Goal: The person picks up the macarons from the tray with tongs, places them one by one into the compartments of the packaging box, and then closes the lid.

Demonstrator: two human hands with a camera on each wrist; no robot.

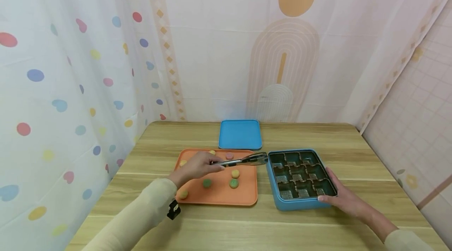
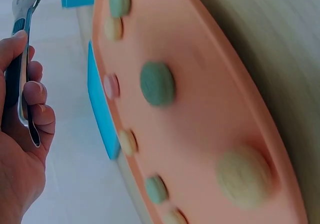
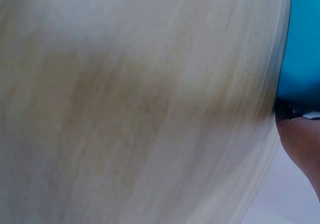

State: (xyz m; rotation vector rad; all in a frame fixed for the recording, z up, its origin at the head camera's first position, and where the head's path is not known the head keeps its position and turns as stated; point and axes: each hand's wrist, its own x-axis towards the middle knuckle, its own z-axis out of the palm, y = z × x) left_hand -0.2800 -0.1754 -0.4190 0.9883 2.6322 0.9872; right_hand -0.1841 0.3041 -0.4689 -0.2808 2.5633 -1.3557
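Left hand [image 1: 199, 165] clamping its fingers on tongs [image 1: 240, 161], right hand [image 1: 346, 200] gripping the box [image 1: 300, 204] toward the table's [image 1: 300, 227] right edge, every visible macaron [image 1: 235, 173] lies on the tray [image 1: 220, 193], none boxed.

Your silver-and-black tongs [image 1: 243, 161] pointed toward the tabletop's [image 1: 247, 232] right edge; your open blue nine-compartment box [image 1: 300, 204] stood nearer it.

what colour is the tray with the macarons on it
The tray is orange, showing best in the head view.
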